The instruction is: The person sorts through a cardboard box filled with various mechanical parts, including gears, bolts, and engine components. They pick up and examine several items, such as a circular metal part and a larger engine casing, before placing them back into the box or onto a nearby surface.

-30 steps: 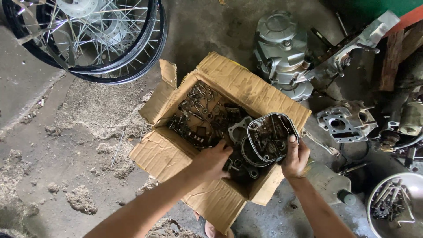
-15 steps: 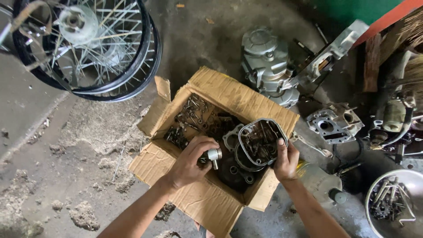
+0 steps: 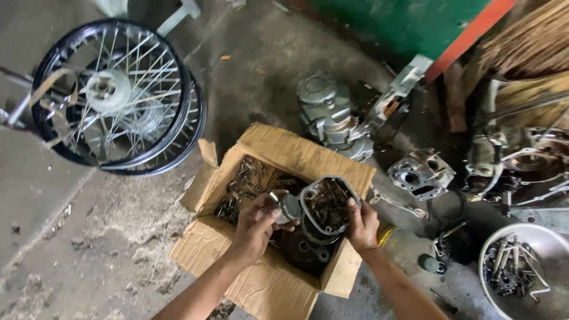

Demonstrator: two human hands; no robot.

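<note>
Head view, looking down at a cardboard box (image 3: 269,278) standing open on the concrete floor (image 3: 71,249); all positions below are given relative to this box.

Left hand (image 3: 256,228): over the middle of the box, fingers curled and pinching a small round metal part (image 3: 288,207), held clear of the heap beneath it.
Right hand (image 3: 363,225): at the box's right edge, fingers closed on the rim of a grey metal cover (image 3: 328,204), which is tilted up, its hollow side toward the camera and filled with loose bolts and small hardware.

Box contents: dark greasy fasteners on the far-left side, larger engine pieces under the hands. Exact count not readable.

Progress, as a judgement: sorting looks early. One piece is lifted out and in hand; the cover is steadied, not emptied; the bulk of the box lies undisturbed.

Surroundings: two spoked wheels (image 3: 118,95) beyond the box to the left, well apart. An engine block (image 3: 329,115) just beyond its far edge. A cylinder casting (image 3: 421,173) to its right. A metal bowl (image 3: 524,269) of bolts further right, near the frame's lower corner.
</note>
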